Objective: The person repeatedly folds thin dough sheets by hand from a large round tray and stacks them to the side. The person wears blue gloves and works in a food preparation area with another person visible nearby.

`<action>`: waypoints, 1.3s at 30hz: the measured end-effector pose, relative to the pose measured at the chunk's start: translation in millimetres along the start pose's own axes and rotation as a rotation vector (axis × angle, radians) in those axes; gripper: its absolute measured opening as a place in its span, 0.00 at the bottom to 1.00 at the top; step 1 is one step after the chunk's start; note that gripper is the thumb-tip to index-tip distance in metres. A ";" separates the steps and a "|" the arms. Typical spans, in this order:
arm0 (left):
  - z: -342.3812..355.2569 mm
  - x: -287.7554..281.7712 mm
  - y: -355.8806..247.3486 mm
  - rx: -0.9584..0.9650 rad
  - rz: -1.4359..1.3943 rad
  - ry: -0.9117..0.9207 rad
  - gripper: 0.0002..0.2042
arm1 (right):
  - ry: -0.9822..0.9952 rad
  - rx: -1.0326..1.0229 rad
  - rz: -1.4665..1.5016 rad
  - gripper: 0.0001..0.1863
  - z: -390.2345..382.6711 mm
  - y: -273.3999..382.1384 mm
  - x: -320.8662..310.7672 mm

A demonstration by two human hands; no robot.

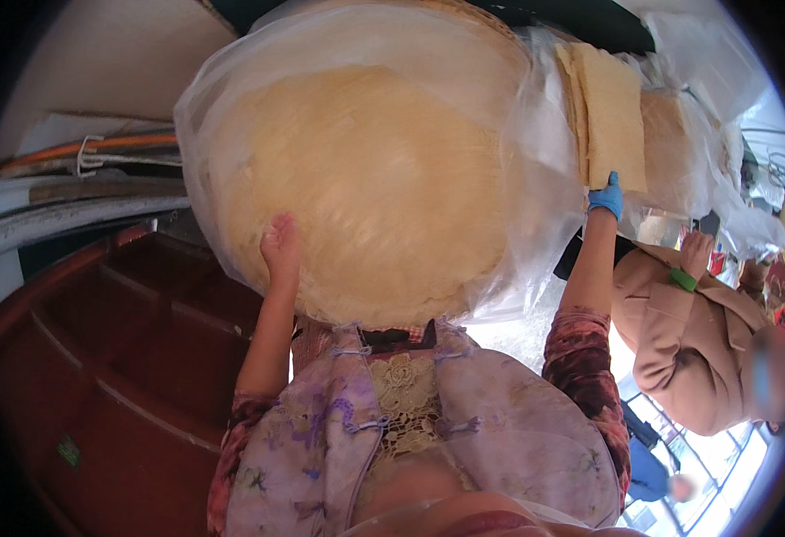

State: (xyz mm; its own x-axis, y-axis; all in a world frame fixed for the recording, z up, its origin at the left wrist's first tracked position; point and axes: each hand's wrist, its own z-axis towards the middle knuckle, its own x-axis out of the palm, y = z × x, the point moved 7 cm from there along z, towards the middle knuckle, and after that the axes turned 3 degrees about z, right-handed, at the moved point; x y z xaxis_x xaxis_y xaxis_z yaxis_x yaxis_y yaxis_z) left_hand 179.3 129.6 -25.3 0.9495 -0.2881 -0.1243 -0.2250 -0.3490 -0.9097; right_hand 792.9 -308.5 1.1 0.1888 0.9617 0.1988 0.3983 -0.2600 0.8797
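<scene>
A wide round pile of thin, pale-yellow flatbread sheets [383, 179] lies in front of me, lined and edged with clear plastic sheeting [209, 98]. My left hand [282, 246] is bare and rests over the pile's left part. Its fingers are curled in; whether they pinch the top sheet is hidden. Out to the right, my right hand [607, 199] wears a blue glove. It grips the near end of a folded flatbread [614, 112], thumb on top. That folded piece lies in layers, with more browner flatbread [667, 134] just right of it under plastic.
At left is a dark red panelled surface [124, 331], with orange and pale poles [88, 148] behind it. A person in a tan coat [687, 331] stands close on the right, a hand [696, 253] raised near the goods. Loose plastic bags [710, 63] bunch at the far right.
</scene>
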 end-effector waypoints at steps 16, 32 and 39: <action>-5.5 -15.1 -30.3 -0.018 0.068 -0.149 0.22 | 0.748 -0.856 -0.844 0.28 -370.5 -81.8 210.4; -45.7 58.9 -61.5 0.044 0.021 0.085 0.05 | 1.135 -0.220 -0.960 0.41 -448.1 -190.8 344.8; -34.0 41.9 -47.8 -0.151 -0.158 0.085 0.09 | 1.029 0.105 -0.739 0.27 -417.1 -197.4 319.1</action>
State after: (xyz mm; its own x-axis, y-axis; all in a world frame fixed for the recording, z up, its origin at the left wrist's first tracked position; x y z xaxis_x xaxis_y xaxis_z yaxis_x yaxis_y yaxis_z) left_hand 222.4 103.9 26.4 0.9550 -0.2915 0.0549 -0.1112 -0.5233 -0.8449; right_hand 400.2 86.0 71.2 -0.8702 0.4911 -0.0386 0.1884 0.4041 0.8951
